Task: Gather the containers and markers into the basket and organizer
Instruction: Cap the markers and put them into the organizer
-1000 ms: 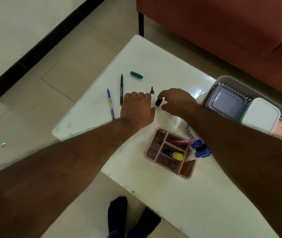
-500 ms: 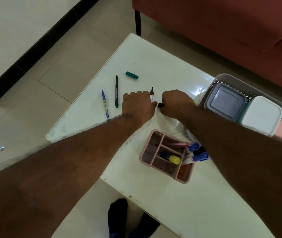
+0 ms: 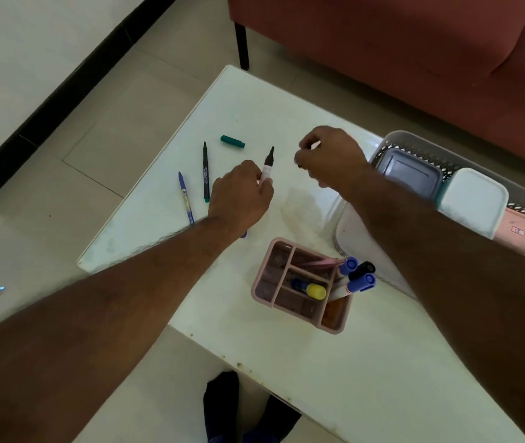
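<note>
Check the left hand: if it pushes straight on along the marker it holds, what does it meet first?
Likely nothing: the left hand holds the uncapped marker tip-away; beyond the tip shows only bare table. The green cap lies off to the left. Height is unclear.

White table (image 3: pixel 286 116), pink organizer (image 3: pixel 334 324), grey lattice basket (image 3: pixel 395 139), teal cap (image 3: pixel 232 141), red sofa (image 3: pixel 382 43).

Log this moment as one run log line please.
left hand grips uncapped marker | right hand raised, curled, contents unclear | organizer holds markers | basket holds containers

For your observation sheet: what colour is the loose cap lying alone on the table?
Teal green cap, seen clearly in the head view.
</note>
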Available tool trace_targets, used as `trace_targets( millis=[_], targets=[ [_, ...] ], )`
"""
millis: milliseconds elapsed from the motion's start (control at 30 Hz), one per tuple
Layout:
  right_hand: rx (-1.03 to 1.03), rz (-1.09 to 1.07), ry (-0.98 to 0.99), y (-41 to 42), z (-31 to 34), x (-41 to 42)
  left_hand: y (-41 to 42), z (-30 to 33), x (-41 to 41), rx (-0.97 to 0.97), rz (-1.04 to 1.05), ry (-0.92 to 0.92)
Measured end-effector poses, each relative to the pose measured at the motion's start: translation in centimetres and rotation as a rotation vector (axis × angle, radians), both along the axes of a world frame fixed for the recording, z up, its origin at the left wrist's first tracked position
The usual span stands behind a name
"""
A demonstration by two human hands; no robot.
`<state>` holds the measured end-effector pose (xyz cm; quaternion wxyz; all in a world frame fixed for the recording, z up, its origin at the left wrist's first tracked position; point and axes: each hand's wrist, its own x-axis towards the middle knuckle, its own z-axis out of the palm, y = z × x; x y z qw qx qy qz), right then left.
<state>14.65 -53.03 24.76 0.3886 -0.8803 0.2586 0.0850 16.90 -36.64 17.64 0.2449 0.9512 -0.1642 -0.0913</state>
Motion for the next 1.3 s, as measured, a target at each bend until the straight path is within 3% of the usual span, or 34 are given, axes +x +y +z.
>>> trace_targets(
  millis=[100, 233, 600, 1300],
  targets=[
    [0.302, -0.203, -0.173, 0.0, 2.3, -0.8, 1.4, 1.5, -0.4, -0.118, -0.059, -0.015],
    [0.401, -0.258, -0.312, 0.6, 3.9, -2.5, 2.8, 4.2, -1.4, -0.203, -0.144, 0.023],
    [0.459, -0.297, -0.389, 2.5, 4.6, -4.7, 3.4, 6.7, -3.8, -0.353, -0.195, 0.001],
    [0.460, -0.271, -0.334, 3.6, 4.2, -7.1, 3.8, 7.1, -5.7, -0.313, -0.228, -0.083]
  ],
)
